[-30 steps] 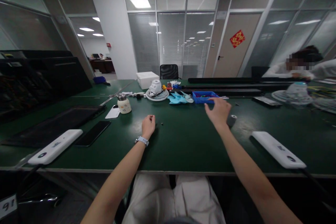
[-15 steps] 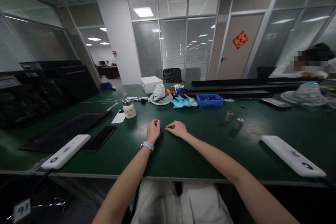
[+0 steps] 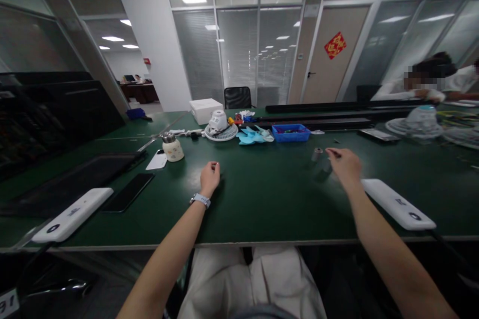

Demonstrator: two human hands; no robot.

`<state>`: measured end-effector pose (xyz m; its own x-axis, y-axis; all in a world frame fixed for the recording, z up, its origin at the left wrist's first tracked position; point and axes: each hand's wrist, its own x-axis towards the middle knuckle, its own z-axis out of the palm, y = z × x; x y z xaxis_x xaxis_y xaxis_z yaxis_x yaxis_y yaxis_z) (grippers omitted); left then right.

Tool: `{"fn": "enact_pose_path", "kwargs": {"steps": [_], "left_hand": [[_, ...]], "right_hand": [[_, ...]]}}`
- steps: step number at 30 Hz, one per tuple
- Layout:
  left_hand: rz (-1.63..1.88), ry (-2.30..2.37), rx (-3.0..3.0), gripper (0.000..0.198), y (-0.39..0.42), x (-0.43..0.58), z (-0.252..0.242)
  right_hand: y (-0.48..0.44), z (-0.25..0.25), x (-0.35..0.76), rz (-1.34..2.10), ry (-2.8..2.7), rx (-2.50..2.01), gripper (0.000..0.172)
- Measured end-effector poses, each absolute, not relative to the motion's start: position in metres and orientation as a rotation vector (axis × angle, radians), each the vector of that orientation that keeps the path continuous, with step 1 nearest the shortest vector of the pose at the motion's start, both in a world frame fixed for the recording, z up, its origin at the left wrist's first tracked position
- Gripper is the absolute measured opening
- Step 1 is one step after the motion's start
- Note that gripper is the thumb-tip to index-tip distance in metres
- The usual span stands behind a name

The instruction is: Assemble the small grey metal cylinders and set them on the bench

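Note:
Over the green table [image 3: 258, 194], my left hand [image 3: 210, 178] is closed, thumb against curled fingers. Whatever it may hold is too small or hidden to make out. My right hand [image 3: 347, 165] reaches out to the right with thumb and fingertips pinched together. Two small metal cylinders are close to those fingertips: one [image 3: 317, 154] stands just left of them, the other [image 3: 327, 165] is right beside and below them, partly covered. I cannot tell whether the fingers touch it or hold something small.
At the back are a fan motor housing on a white grille [image 3: 220, 132], light-blue fan blades [image 3: 251, 135] and a blue tray [image 3: 291, 133]. A bottle [image 3: 173, 149] and a black phone [image 3: 129, 193] lie left; white devices [image 3: 398, 203] flank me. Other people sit far right.
My right hand has moved from beside my left hand to the metal cylinders on the right. My left hand stays closed in about the same place. The view has shifted slightly.

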<state>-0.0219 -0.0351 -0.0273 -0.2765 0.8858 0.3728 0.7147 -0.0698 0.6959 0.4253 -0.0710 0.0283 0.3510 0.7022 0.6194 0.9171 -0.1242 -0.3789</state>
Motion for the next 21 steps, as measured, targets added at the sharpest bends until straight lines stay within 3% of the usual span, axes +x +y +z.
{"fn": "enact_pose_path", "kwargs": {"steps": [6, 21], "left_hand": [[1.26, 1.993, 1.736, 0.035, -0.038, -0.022, -0.025], [1.222, 1.992, 1.765, 0.034, -0.038, -0.023, -0.025]], "right_hand": [[-0.074, 0.021, 0.445, -0.17, -1.244, -2.158, 0.035], [-0.076, 0.026, 0.44, -0.065, -1.218, -2.315, 0.037]]}}
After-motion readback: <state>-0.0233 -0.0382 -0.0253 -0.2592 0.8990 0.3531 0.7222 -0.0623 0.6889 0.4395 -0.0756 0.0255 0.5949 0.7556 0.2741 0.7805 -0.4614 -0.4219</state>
